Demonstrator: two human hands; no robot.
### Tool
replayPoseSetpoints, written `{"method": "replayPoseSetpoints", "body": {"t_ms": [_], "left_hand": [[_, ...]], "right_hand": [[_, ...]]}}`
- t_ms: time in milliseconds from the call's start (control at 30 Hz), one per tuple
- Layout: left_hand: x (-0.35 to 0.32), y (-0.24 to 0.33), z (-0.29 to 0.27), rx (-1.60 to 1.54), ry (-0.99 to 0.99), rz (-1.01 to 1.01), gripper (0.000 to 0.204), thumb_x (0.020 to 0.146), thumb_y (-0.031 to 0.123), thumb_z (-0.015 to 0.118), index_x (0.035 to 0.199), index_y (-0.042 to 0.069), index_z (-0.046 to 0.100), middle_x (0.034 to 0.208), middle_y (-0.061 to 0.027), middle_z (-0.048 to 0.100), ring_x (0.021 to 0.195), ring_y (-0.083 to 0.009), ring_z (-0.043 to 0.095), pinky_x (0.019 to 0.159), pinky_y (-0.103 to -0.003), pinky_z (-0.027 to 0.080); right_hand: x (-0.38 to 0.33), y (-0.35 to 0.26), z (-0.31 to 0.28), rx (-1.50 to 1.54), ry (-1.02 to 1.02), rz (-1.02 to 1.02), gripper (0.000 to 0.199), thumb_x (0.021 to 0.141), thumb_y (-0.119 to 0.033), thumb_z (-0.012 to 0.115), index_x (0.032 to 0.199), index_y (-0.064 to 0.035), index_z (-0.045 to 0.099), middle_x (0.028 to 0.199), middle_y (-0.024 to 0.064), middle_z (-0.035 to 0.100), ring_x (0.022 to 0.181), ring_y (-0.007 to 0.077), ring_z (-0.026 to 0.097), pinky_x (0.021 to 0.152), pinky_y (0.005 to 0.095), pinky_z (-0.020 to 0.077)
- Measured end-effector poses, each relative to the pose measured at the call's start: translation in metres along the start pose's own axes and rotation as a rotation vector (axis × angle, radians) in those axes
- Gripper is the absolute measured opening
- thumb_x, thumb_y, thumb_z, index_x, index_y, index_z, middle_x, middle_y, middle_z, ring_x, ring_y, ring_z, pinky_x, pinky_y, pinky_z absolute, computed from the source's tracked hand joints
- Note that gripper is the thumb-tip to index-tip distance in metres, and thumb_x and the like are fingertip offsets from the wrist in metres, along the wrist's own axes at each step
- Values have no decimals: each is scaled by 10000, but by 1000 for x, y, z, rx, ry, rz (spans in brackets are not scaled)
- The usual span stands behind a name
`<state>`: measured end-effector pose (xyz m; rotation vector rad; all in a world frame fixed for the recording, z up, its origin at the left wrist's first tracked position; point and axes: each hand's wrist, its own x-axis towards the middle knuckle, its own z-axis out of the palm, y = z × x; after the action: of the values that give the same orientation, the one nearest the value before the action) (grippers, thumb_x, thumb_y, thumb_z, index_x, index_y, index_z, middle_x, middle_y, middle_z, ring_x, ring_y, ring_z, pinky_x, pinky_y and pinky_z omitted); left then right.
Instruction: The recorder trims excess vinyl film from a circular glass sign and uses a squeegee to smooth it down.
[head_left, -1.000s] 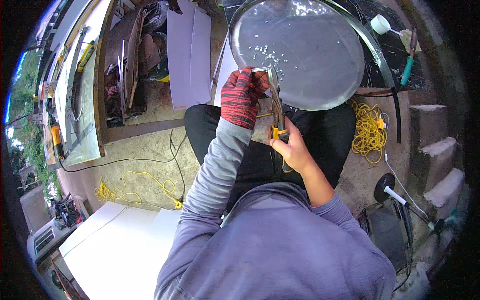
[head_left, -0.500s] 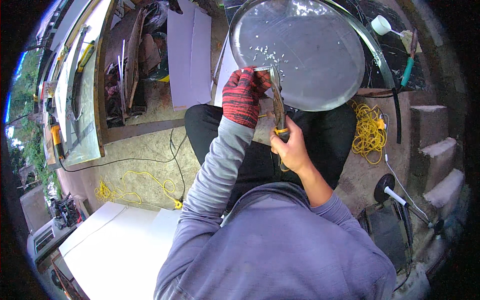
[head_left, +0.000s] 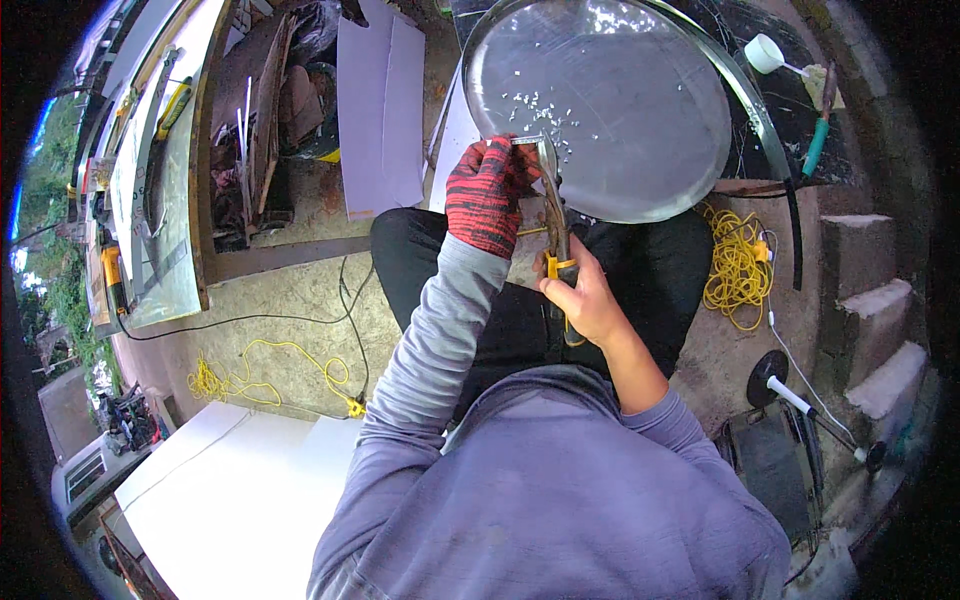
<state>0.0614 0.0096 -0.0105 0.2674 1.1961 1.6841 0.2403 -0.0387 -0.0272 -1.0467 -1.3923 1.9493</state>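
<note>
The gloved left hand (head_left: 487, 195) pinches a small metal strip (head_left: 528, 141) at the near edge of the round metal disc (head_left: 640, 110), while the bare right hand (head_left: 585, 295) is closed around the yellow handles of the snips (head_left: 556, 215), blades at the strip. Judged step: cutting or trimming in progress. The next move calls for a firm, steady squeeze, keeping the gloved fingers (head_left: 505, 160) off the blades.

Gloved left hand (head_left: 487, 196), right hand (head_left: 585, 295) grip snips (head_left: 555, 215).

Your knees and the big round metal tray (head_left: 640, 120) crowd your hands; open ground (head_left: 290, 290) lies to your left.
</note>
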Motion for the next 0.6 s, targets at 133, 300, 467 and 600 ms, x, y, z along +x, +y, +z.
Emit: {"method": "replayPoseSetpoints", "body": {"t_ms": [133,300,467,600], "left_hand": [[-4,2,4,-52,21,-8,285,1021,230,615,1154,-22,603,912,-114,704,754,-211,670,727,-326,548],[-6,9,6,-23,30,-46,281,1020,226,615,1152,-21,601,937,-128,711,779,-218,682,748,-337,563],[-3,4,2,24,6,-39,299,1001,254,640,1174,11,626,1031,-139,719,871,-250,703,793,-370,574],[3,-1,-3,-17,-17,-48,294,1012,241,619,1171,-6,622,1026,-141,718,871,-248,700,804,-367,570]], "right_hand": [[0,-5,2,-106,32,-45,357,849,-87,644,1180,6,552,991,73,627,920,174,585,880,331,479],[1,-4,0,-135,8,-9,416,852,-87,637,1238,35,543,1052,112,634,982,197,586,936,333,468],[2,11,3,-190,92,-21,402,862,-98,648,1231,36,561,1066,115,658,979,199,601,931,341,475],[3,0,9,-28,103,29,382,865,-121,660,1206,32,581,1063,111,667,979,202,605,935,345,474]]}}
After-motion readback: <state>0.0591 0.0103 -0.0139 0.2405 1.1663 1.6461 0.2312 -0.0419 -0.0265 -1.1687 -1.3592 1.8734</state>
